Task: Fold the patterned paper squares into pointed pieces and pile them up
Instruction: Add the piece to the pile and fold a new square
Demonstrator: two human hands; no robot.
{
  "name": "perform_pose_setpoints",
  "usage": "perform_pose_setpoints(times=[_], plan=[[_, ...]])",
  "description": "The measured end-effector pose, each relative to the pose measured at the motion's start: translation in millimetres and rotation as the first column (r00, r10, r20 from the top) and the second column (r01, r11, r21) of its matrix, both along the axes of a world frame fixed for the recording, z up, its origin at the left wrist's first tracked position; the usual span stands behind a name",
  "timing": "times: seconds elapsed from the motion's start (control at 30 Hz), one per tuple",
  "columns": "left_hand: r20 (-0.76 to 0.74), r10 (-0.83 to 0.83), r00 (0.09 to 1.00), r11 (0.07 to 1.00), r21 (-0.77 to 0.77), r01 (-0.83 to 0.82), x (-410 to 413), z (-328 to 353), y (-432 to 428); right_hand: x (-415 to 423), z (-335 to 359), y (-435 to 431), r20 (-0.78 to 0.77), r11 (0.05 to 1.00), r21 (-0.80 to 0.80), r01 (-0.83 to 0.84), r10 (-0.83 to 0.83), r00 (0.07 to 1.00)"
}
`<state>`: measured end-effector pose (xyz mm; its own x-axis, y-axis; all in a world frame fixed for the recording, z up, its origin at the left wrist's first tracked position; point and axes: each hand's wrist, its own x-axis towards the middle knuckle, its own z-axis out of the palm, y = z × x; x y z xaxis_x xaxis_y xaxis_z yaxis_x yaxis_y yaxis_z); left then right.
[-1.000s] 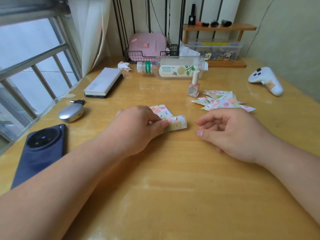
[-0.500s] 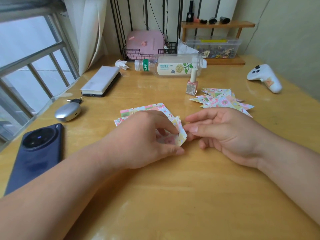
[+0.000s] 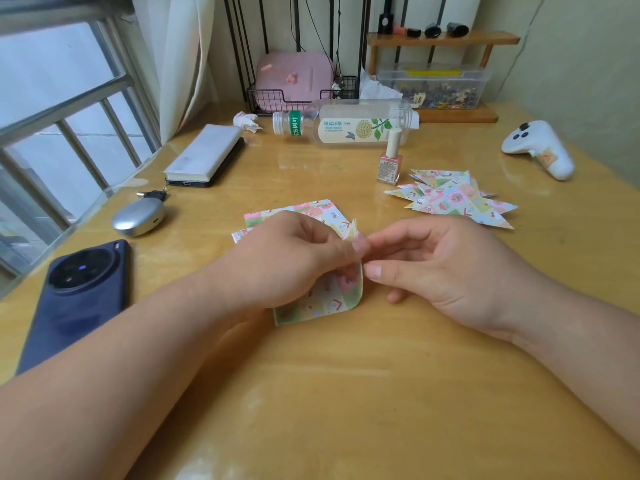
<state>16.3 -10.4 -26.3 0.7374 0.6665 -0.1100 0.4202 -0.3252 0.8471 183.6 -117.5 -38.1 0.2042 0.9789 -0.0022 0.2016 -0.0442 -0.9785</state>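
- The step in hand looks like an early fold on one patterned paper square (image 3: pixel 329 299). The sheet is bent over on itself, its lower right corner rounded rather than creased, and it sits at the middle of the worktop (image 3: pixel 346 393), partly under the left hand (image 3: pixel 294 261).
- The left hand's fingers pinch the sheet near its upper right corner.
- The right hand (image 3: pixel 446 275) lies just beside it, fingers loosely curled. Its index tip and thumb tip meet the sheet's right edge, but I cannot tell whether they pinch it or only touch it.
- The next move probably calls for lining the corners up exactly, then pressing the bend flat against the worktop to set a sharp crease.
- The stack of unfolded squares (image 3: pixel 304 211) lies just behind the left hand, so much of the task appears to remain.
- The pile of pointed pieces (image 3: pixel 453 199) sits toward the far right, behind the right hand and near a nail polish bottle (image 3: pixel 389 168).
- The upright bottle could tip if a hand sweeps toward the pile.
- Bare worktop stretches toward the near edge, which gives room for creasing.
- A phone (image 3: pixel 79 299) and an earbud case (image 3: pixel 138 216) lie by the left edge, well apart from the fold.
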Motion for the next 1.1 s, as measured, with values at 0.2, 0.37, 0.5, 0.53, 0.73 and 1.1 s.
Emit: perform_pose_setpoints(times=[0.2,0.37,0.5,0.53,0.73,1.1], plan=[[-0.021,-0.056,0.998,0.998,-0.028,0.055,-3.2,-1.9,2.3,-1.0,0.4,-0.6,0.024,1.0,-0.006,-0.025,0.025,0.999],[0.008,-0.097,0.995,0.994,-0.04,0.098,-4.5,-4.2,6.2,0.0,-0.1,-0.3,-0.01,1.0,-0.02,0.015,-0.015,1.0],[0.017,-0.098,0.995,0.995,-0.026,0.098,-4.9,-4.0,6.1,0.4,0.4,-0.7,-0.028,1.0,-0.019,0.013,-0.013,1.0],[0.022,-0.1,0.995,0.995,-0.024,0.1,-5.0,-3.9,6.2,0.6,0.4,-0.8,-0.033,1.0,-0.018,0.014,-0.015,0.999],[0.036,-0.106,0.994,0.994,-0.025,0.106,-5.3,-3.9,5.9,2.4,1.3,-1.3,-0.064,0.999,-0.029,0.015,-0.017,0.998],[0.007,-0.088,0.996,0.996,0.008,0.088,-4.2,-2.6,4.6,2.2,4.5,-2.0,-0.07,0.999,-0.038,0.004,-0.007,0.998]])
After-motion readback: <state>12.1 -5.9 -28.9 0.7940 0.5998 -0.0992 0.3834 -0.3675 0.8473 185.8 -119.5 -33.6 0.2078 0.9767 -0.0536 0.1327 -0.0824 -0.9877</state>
